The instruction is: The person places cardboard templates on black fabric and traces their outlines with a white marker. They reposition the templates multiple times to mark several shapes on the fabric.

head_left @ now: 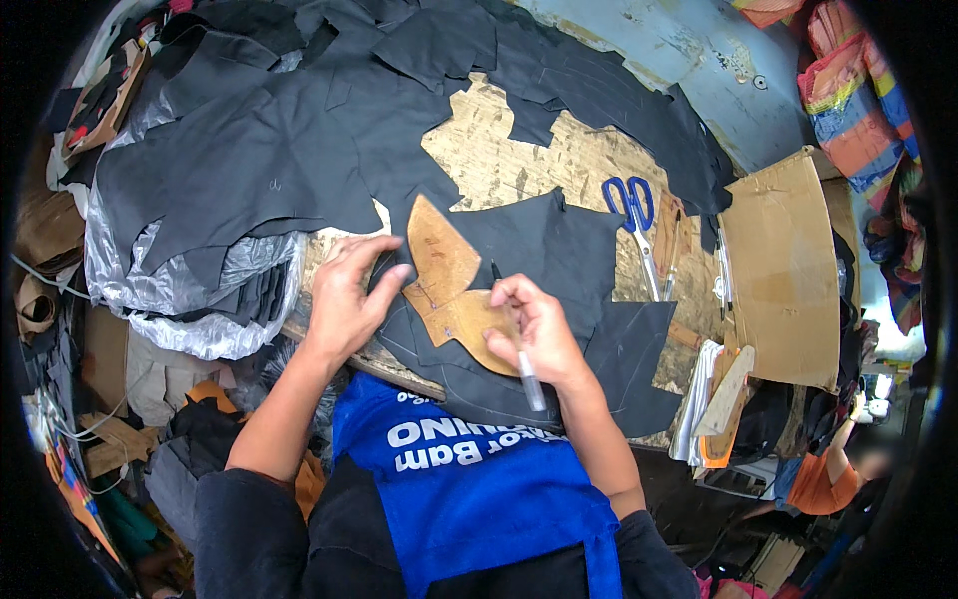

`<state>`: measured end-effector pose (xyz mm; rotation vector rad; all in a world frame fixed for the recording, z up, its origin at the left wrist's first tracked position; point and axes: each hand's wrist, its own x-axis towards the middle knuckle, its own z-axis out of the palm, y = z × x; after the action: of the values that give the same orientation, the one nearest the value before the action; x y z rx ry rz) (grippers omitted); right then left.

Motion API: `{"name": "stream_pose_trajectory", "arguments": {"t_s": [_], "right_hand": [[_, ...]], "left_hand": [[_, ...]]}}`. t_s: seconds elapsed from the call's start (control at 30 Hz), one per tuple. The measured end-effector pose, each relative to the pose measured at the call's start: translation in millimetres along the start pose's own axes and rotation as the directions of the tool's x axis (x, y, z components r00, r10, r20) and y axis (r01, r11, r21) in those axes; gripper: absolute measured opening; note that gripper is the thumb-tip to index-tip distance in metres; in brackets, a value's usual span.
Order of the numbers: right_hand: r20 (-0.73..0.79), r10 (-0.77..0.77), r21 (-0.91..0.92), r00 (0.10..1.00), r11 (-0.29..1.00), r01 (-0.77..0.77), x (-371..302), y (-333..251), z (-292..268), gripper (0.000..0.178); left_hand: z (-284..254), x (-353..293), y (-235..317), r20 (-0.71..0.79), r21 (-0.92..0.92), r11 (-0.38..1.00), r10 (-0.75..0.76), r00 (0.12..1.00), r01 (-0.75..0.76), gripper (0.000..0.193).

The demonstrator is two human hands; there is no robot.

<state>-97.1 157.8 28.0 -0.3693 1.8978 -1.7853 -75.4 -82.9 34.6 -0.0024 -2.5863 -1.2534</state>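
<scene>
A brown, curved flat pattern piece [441, 262] lies on a sheet of black leather-like material [529, 235] in front of me. My left hand [351, 288] is at its left edge, thumb and fingers apart, holding nothing; whether a fingertip touches the pattern I cannot tell. Over the pattern's lower right lobe, my right hand [536, 324] grips a pen [530, 381] with a clear barrel. Its dark tip points away from me, past the pattern's right side. Faint pale lines show on the black material near the table's front edge.
Blue-handled scissors [639, 222] lie to the right on the worn wooden table [484, 150]. Large black sheets [259, 150] cover the far and left side, over clear plastic [210, 334]. A cardboard sheet [788, 280] stands at right. Another person [826, 481] is in the right background.
</scene>
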Motion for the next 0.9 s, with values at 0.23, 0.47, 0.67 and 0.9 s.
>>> {"name": "stream_pose_trajectory", "arguments": {"t_s": [0.23, 0.47, 0.67, 0.9], "right_hand": [[-0.246, -0.384, -0.619, 0.89, 0.769, 0.161, -27, -4, 4, 0.032], [-0.213, -0.463, -0.6, 0.861, 0.757, 0.258, -53, 17, 0, 0.025], [-0.216, -0.473, -0.574, 0.855, 0.769, 0.28, -55, 19, -1, 0.021], [-0.381, -0.376, -0.309, 0.845, 0.913, 0.267, -52, -10, -12, 0.02]], "left_hand": [[10, 13, 0, 0.343, 0.362, 0.924, -0.01, 0.939, -0.122, 0.053], [13, 13, -3, 0.316, 0.325, 0.942, -0.027, 0.948, -0.081, 0.055], [13, 10, -1, 0.264, 0.349, 0.931, 0.012, 0.964, -0.107, 0.052], [42, -59, 56, 0.374, 0.086, 0.91, 0.347, 0.86, -0.405, 0.057]]}}
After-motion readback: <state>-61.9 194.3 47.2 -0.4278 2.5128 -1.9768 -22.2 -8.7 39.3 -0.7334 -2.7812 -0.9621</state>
